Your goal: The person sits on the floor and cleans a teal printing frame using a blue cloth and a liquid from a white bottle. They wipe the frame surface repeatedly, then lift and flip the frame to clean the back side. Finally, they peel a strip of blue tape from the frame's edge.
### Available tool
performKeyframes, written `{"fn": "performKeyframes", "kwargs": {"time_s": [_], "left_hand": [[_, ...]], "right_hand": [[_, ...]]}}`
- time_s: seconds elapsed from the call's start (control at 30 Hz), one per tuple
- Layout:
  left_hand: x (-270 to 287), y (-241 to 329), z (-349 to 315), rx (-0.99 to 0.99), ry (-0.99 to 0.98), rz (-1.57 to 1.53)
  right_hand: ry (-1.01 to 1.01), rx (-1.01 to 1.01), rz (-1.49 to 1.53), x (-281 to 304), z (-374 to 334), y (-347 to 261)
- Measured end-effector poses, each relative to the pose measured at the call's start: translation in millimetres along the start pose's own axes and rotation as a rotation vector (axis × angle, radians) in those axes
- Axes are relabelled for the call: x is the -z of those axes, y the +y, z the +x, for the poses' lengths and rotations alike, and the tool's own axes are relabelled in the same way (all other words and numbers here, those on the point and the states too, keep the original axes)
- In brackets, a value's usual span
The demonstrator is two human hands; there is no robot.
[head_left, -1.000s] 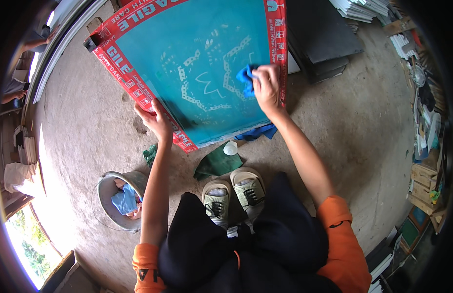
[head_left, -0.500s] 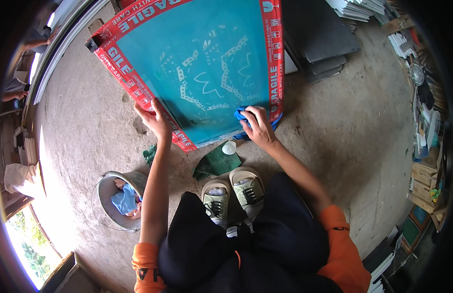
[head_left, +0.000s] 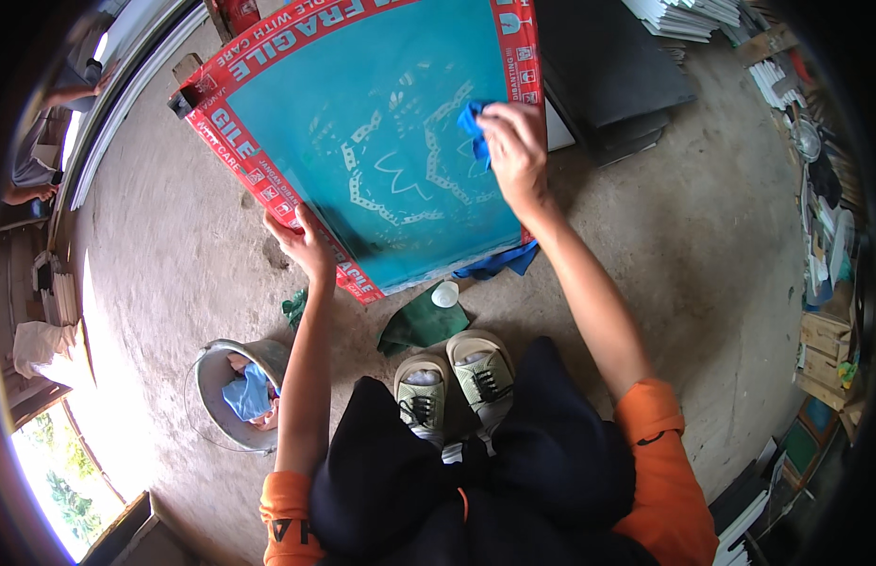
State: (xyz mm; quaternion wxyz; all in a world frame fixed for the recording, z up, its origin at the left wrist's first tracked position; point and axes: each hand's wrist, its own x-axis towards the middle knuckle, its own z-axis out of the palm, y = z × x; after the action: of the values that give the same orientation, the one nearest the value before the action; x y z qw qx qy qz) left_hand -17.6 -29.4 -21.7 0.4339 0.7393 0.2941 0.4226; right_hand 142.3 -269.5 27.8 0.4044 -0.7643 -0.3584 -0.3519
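Observation:
A silk-screen frame [head_left: 306, 141] with a teal mesh and red printed tape round its border leans in front of me. Pale stencil marks show on the mesh. My left hand [head_left: 304, 247] is closed round the frame's lower left edge, thumb on the taped face. With bent fingers my right hand [head_left: 518, 151] presses a bunched blue cloth [head_left: 475, 127] against the mesh near its right side. Another piece of blue cloth [head_left: 504, 262] lies under the frame's lower right corner. Below it, a small white cup [head_left: 445, 294] stands on a dark green cloth [head_left: 421, 323].
At my left a grey bucket [head_left: 207, 377] holds light blue and pinkish cloths. Dark flat panels [head_left: 617, 66] and a white stack [head_left: 683, 14] stand far right. Shelves with clutter [head_left: 825, 330] line the right wall. Another person's arms [head_left: 70, 92] show at the far left.
My right hand has moved up the mesh with the blue cloth, from the lower right corner to the upper right side. My left hand stays on the frame's edge.

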Motion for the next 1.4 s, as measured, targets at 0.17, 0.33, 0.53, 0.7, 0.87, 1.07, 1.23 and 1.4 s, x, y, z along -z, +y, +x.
{"fn": "performKeyframes", "kwargs": {"time_s": [0.17,0.33,0.53,0.7,0.87,1.07,1.23,1.4], "left_hand": [[-4.7,1.3,-3.5,0.079,-0.009,-0.001],[-1.8,3.3,-1.7,0.085,-0.006,0.021],[-2.8,7.2,-2.6,0.079,-0.012,0.027],[-3.1,1.9,-2.6,0.012,0.003,0.028],[-2.2,2.4,0.5,0.028,0.011,0.024],[-3.6,10.9,-2.3,-0.029,0.031,0.044],[-3.8,2.8,-1.7,0.034,0.005,0.014],[0.9,0.5,-1.8,0.096,-0.007,0.002]], "right_hand": [[-0.371,0.105,0.155,5.7,-121.8,-18.9],[-0.423,0.148,0.078,19.2,-103.6,-9.6],[-0.088,-0.023,0.022,17.0,-41.4,6.6],[-0.432,0.069,0.128,28.7,-152.9,-7.0],[-0.464,0.045,0.119,31.7,-129.1,1.6],[-0.027,-0.088,-0.006,17.1,-47.6,7.9],[-0.386,0.037,0.136,25.1,-143.1,-9.1],[-0.531,0.092,0.086,32.4,-138.3,-1.0]]}}
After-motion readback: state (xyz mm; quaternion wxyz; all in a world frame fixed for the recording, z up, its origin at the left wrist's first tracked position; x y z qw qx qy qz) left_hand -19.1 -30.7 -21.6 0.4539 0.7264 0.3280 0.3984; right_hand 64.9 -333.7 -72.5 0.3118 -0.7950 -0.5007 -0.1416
